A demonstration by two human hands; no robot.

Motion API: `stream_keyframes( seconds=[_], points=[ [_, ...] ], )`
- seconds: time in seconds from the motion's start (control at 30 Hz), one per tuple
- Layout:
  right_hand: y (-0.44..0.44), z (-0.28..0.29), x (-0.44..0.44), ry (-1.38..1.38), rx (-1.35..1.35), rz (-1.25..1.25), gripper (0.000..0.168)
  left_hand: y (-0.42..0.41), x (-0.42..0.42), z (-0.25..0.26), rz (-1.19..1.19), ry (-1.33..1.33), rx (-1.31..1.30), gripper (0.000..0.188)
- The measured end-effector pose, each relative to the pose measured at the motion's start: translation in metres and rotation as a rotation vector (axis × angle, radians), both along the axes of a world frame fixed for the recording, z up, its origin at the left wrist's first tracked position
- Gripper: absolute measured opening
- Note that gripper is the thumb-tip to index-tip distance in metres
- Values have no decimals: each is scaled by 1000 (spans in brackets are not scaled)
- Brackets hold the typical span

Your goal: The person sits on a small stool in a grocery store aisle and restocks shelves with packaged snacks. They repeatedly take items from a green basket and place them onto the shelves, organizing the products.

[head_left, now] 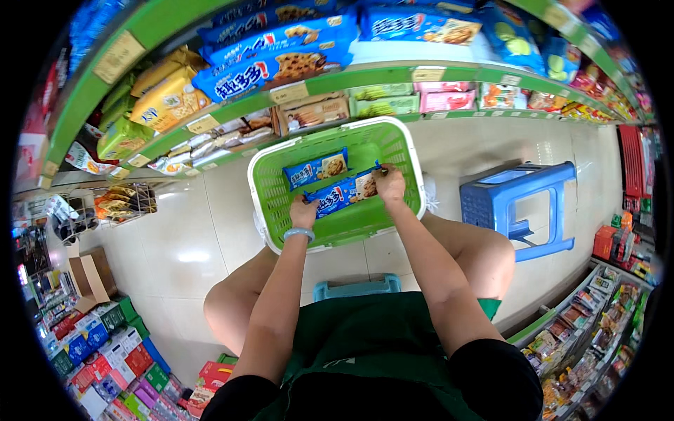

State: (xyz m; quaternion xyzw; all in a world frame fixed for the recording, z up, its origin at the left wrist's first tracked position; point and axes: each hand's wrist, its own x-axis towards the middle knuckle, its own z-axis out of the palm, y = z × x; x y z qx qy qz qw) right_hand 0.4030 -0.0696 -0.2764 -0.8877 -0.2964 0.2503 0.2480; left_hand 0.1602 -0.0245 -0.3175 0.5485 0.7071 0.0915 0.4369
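Observation:
A green plastic shopping basket (pixel 337 237) with a white rim stands on the tiled floor between my knees. Over its inside, my left hand (pixel 304 210) pinches the left end of a blue cookie packet (pixel 342 193), and my right hand (pixel 390 184) grips the right end. Another blue cookie packet (pixel 317 169) lies in the basket just beyond the held one. A pale bracelet (pixel 299 233) circles my left wrist. Above the basket, more large blue cookie packets (pixel 284 66) are stacked on the green-edged shelf (pixel 368 73).
A blue plastic stool (pixel 482 210) lies on its side to the right. A teal stool (pixel 358 287) is beneath me. Stacked boxed goods (pixel 105 352) fill the lower left near an open cardboard box (pixel 92 276); a snack display (pixel 568 326) stands at the lower right.

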Motion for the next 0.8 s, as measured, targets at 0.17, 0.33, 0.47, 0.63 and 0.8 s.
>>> stream_keyframes(
  seconds=[0.17, 0.33, 0.47, 0.63, 0.8],
  points=[
    [10, 108, 63, 10, 381, -96, 27, 7, 55, 104, -28, -264, 285, 20],
    [44, 195, 146, 58, 707, -109, 29, 46, 129, 254, -136, -365, 577, 22],
    [78, 273, 169, 275, 935, -118, 23, 94, 167, 306, -143, -341, 738, 20],
    [109, 282, 209, 309, 1095, -104, 23, 133, 218, 320, -140, -345, 828, 15],
    [127, 247, 227, 275, 984, -107, 22, 161, 232, 299, -204, -196, 838, 17]
  ],
)
